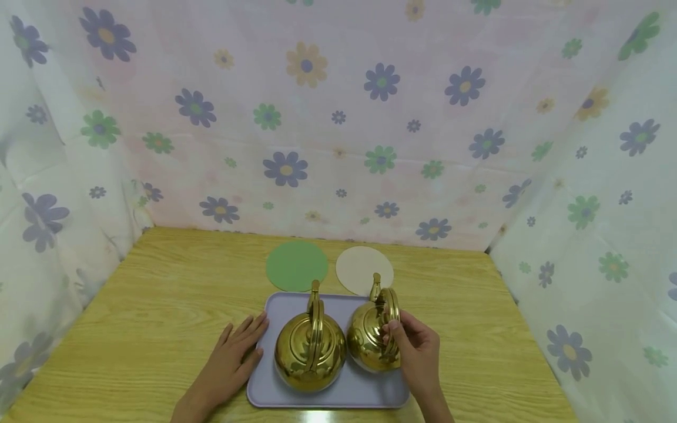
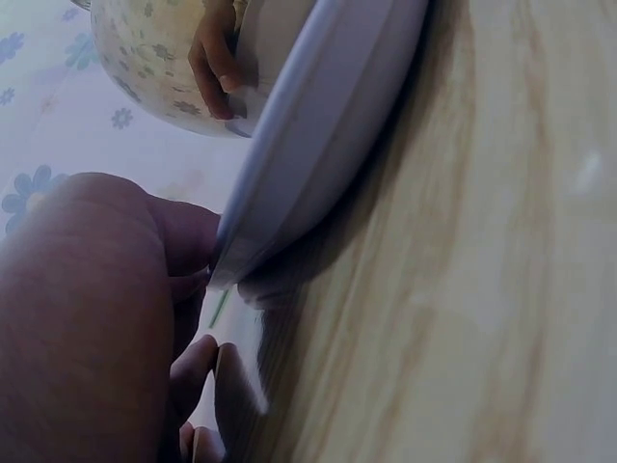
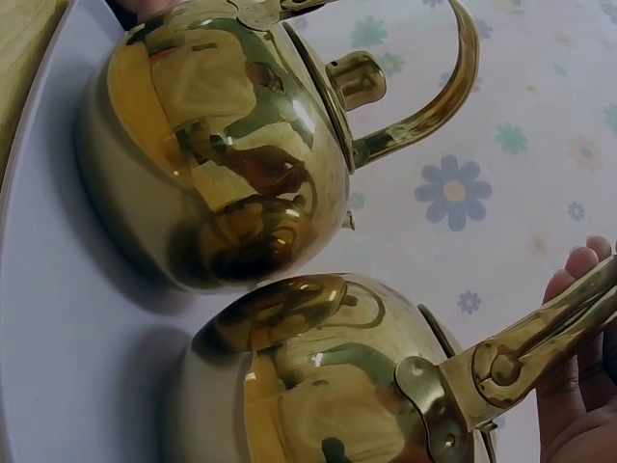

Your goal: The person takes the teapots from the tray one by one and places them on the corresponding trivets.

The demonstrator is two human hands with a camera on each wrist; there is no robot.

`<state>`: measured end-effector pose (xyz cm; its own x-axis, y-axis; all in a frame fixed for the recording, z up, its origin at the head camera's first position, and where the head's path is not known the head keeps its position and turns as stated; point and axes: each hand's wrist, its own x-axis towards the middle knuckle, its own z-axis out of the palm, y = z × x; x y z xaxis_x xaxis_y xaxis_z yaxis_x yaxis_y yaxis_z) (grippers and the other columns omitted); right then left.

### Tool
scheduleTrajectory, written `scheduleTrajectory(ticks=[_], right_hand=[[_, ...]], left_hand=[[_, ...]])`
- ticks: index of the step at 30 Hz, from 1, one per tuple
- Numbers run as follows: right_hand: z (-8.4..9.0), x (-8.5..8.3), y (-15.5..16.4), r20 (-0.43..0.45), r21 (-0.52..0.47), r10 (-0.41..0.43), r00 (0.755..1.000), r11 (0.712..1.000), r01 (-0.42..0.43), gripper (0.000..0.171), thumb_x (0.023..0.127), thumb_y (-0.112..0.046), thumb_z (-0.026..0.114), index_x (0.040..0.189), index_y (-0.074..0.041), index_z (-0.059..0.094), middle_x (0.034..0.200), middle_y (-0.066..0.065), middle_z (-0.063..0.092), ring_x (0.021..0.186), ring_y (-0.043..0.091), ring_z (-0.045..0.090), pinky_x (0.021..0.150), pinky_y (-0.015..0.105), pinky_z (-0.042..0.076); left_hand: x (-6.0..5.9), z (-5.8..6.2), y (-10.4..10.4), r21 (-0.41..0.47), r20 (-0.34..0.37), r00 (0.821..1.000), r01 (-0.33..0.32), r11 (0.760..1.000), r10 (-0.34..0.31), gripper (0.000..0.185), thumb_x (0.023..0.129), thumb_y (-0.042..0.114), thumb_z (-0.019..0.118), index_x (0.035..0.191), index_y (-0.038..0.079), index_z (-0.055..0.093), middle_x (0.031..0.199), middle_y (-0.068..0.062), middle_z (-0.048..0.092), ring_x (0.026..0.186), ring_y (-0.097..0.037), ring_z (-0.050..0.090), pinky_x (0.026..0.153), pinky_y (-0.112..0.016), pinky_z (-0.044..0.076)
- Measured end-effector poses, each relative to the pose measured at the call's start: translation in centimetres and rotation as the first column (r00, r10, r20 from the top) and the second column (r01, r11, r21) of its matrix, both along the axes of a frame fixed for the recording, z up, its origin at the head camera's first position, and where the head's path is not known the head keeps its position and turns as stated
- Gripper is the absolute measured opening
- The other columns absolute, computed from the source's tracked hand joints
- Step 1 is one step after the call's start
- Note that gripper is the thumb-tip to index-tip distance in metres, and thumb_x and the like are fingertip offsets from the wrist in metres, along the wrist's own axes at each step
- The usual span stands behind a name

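Two shiny gold kettles stand side by side on a lilac tray (image 1: pixel 277 305). My right hand (image 1: pixel 412 343) grips the arched handle of the right kettle (image 1: pixel 370 335); its fingers (image 3: pixel 578 280) curl round that handle (image 3: pixel 535 338). The left kettle (image 1: pixel 309 349) stands free, its handle upright. My left hand (image 1: pixel 233 358) lies flat on the table with straight fingers touching the tray's left edge (image 2: pixel 289 183). In the right wrist view the left kettle (image 3: pixel 222 145) is above and the held right kettle (image 3: pixel 318 386) is below.
A green round mat (image 1: pixel 296 265) and a beige round mat (image 1: pixel 362 267) lie on the wooden table (image 1: pixel 158 294) just behind the tray. Flowered cloth walls (image 1: pixel 317 117) close in the back and both sides.
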<state>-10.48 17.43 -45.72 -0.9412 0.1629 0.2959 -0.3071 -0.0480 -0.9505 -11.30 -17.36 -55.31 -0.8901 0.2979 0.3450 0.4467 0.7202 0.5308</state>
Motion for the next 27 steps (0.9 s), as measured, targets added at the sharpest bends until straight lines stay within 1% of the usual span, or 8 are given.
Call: scheduleTrajectory(ticks=[4, 10, 16, 18, 22, 23, 27], right_hand=[[0.0, -0.2, -0.1, -0.007, -0.014, 0.004, 1.0, 1.0, -0.004, 0.024, 0.097, 0.01, 0.058, 0.112, 0.028, 0.059, 0.08, 0.008, 0.072, 0.067, 0.009, 0.066, 0.063, 0.022, 0.058], [0.0, -0.6, -0.2, -0.006, -0.014, -0.004, 1.0, 1.0, 0.004, 0.024, 0.097, 0.009, 0.058, 0.113, 0.026, 0.06, 0.082, 0.012, 0.073, 0.066, 0.01, 0.066, 0.063, 0.023, 0.059], [-0.2, -1.1, -0.3, -0.015, -0.038, -0.002, 1.0, 0.999, 0.002, 0.023, 0.098, 0.009, 0.058, 0.113, 0.026, 0.06, 0.081, 0.01, 0.073, 0.066, 0.009, 0.066, 0.063, 0.022, 0.059], [-0.2, -1.2, -0.4, -0.017, -0.031, -0.01, 1.0, 0.999, 0.009, 0.022, 0.098, 0.008, 0.058, 0.111, 0.026, 0.061, 0.081, 0.009, 0.072, 0.066, 0.009, 0.066, 0.063, 0.022, 0.058], [-0.2, -1.6, -0.4, -0.025, -0.022, -0.017, 1.0, 1.0, 0.016, 0.022, 0.098, 0.007, 0.059, 0.112, 0.024, 0.063, 0.081, 0.007, 0.072, 0.066, 0.01, 0.066, 0.063, 0.021, 0.058], [-0.2, -1.7, -0.4, -0.027, -0.02, -0.018, 0.999, 1.0, 0.018, 0.022, 0.098, 0.007, 0.059, 0.112, 0.024, 0.063, 0.081, 0.007, 0.072, 0.066, 0.01, 0.066, 0.063, 0.021, 0.058], [-0.3, -2.0, -0.5, -0.032, -0.03, -0.008, 0.999, 1.0, 0.007, 0.024, 0.098, 0.007, 0.059, 0.116, 0.023, 0.063, 0.082, 0.008, 0.072, 0.067, 0.009, 0.066, 0.063, 0.021, 0.058]], left_hand=[[0.1, 0.1, 0.1, 0.002, 0.003, 1.0, -0.001, 1.0, 0.001, 0.051, 0.1, 0.019, 0.062, 0.149, 0.008, 0.053, 0.156, -0.005, 0.049, 0.143, -0.042, 0.043, 0.127, -0.047, 0.007], [-0.1, 0.0, 0.0, -0.002, -0.003, 1.0, 0.006, 1.0, -0.006, 0.051, 0.1, 0.019, 0.062, 0.149, 0.007, 0.053, 0.156, -0.007, 0.048, 0.142, -0.044, 0.042, 0.128, -0.042, 0.003], [-0.2, 0.1, 0.0, 0.002, -0.009, 1.0, 0.003, 1.0, -0.003, 0.051, 0.099, 0.017, 0.063, 0.147, 0.006, 0.053, 0.155, -0.009, 0.05, 0.141, -0.044, 0.043, 0.127, -0.044, 0.004], [-0.2, 0.1, 0.0, 0.001, -0.009, 1.0, 0.005, 1.0, -0.005, 0.051, 0.099, 0.017, 0.062, 0.147, 0.005, 0.053, 0.155, -0.009, 0.05, 0.141, -0.045, 0.043, 0.128, -0.043, 0.004], [-0.3, 0.1, 0.0, 0.004, -0.018, 1.0, 0.005, 1.0, -0.005, 0.05, 0.099, 0.017, 0.063, 0.147, 0.005, 0.054, 0.154, -0.009, 0.05, 0.141, -0.044, 0.044, 0.127, -0.045, 0.005], [-0.3, 0.1, 0.1, 0.003, -0.023, 1.0, 0.005, 1.0, -0.005, 0.05, 0.099, 0.017, 0.063, 0.147, 0.005, 0.054, 0.154, -0.01, 0.051, 0.141, -0.045, 0.044, 0.127, -0.047, 0.007], [-0.2, 0.0, 0.0, 0.007, -0.026, 1.0, 0.004, 1.0, -0.004, 0.05, 0.098, 0.017, 0.063, 0.146, 0.005, 0.055, 0.153, -0.01, 0.051, 0.14, -0.045, 0.045, 0.126, -0.051, 0.01]])
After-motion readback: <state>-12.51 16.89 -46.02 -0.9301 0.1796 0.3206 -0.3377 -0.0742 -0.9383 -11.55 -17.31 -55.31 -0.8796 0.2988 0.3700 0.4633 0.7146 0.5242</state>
